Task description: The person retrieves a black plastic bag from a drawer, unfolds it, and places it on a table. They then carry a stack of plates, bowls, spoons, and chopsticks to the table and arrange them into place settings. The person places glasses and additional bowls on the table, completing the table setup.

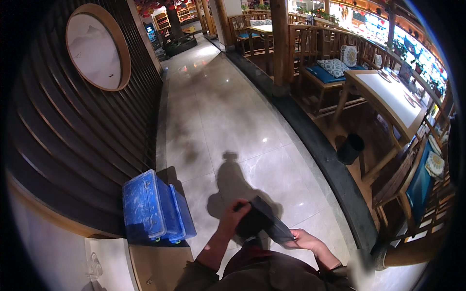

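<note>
A dark, folded piece of thin material (271,222), perhaps cloth or a bag, stretches between my two hands in front of my body. My left hand (238,212) grips its upper left part, with the fingers curled around the edge. Lower down, my right hand (304,239) pinches its right end between thumb and fingers. The item looks black on the left and greyer toward the right; its exact kind cannot be told. Part of my feet and legs is hidden beneath it.
Blue plastic storage bins (145,205) stand left, beside a wooden cabinet (160,267) and a dark slatted wall. A tiled walkway (233,120) runs ahead. On the right are a dark raised edge, a black waste bin (351,148), a table (397,98) and cushioned benches.
</note>
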The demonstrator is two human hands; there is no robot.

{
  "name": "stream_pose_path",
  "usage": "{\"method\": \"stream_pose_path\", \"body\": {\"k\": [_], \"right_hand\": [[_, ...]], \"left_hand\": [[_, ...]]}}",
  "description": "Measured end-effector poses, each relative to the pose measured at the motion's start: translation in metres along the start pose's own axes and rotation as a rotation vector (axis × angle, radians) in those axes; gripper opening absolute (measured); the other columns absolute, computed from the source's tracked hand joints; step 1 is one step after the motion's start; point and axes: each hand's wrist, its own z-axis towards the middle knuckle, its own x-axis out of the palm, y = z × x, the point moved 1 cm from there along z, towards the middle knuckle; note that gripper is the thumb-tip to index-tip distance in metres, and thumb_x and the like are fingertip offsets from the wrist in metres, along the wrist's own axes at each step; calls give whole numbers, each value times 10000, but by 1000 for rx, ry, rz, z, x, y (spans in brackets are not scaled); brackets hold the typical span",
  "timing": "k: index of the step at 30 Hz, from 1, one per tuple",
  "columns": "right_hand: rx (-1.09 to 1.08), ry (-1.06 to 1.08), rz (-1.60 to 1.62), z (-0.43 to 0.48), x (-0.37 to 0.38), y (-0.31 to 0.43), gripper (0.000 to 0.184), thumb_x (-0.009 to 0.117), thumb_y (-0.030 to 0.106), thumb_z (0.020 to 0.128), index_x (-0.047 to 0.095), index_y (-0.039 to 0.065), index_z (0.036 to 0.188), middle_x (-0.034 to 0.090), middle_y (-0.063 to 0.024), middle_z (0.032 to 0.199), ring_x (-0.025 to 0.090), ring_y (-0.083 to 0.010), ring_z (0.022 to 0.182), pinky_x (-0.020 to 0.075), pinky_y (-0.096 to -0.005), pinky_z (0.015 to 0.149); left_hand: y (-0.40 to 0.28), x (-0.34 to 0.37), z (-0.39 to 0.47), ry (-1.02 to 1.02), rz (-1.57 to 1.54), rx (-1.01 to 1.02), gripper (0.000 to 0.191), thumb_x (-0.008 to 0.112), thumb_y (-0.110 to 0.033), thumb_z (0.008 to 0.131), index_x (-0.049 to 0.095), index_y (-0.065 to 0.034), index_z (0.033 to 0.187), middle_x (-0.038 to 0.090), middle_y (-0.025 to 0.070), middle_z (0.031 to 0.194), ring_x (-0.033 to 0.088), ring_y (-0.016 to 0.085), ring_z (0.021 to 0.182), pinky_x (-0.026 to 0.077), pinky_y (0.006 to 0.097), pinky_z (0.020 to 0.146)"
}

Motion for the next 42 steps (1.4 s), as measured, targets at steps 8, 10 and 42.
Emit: {"method": "stream_pose_path", "body": {"k": [8, 10, 42], "right_hand": [[11, -117, 127, 77, -116, 12, 119, 618, 169, 890, 623, 54, 919, 547, 62, 716, 465, -28, 711, 431, -221, 655], [63, -156, 76, 90, -153, 22, 155, 650, 204, 875, 619, 54, 898, 540, 65, 723, 454, -37, 711, 424, -217, 669], [-157, -1109, 337, 124, -566, 17, 137, 664, 124, 861, 584, 63, 954, 545, 54, 765, 472, -32, 688, 404, -184, 627]], "left_hand": [[-39, -57, 157, -228, -344, 79, 74, 599, -149, 887, 576, -83, 913, 567, 16, 794, 552, 131, 757, 467, 273, 695], [-44, -60, 203, -212, -414, 57, 104, 546, -163, 919, 569, -76, 971, 590, 44, 856, 574, 164, 800, 486, 303, 747], [47, 272, 520, 231, 549, 62, 201, 648, -131, 801, 632, -45, 982, 631, 108, 815, 600, 187, 720, 496, 304, 692]]}}
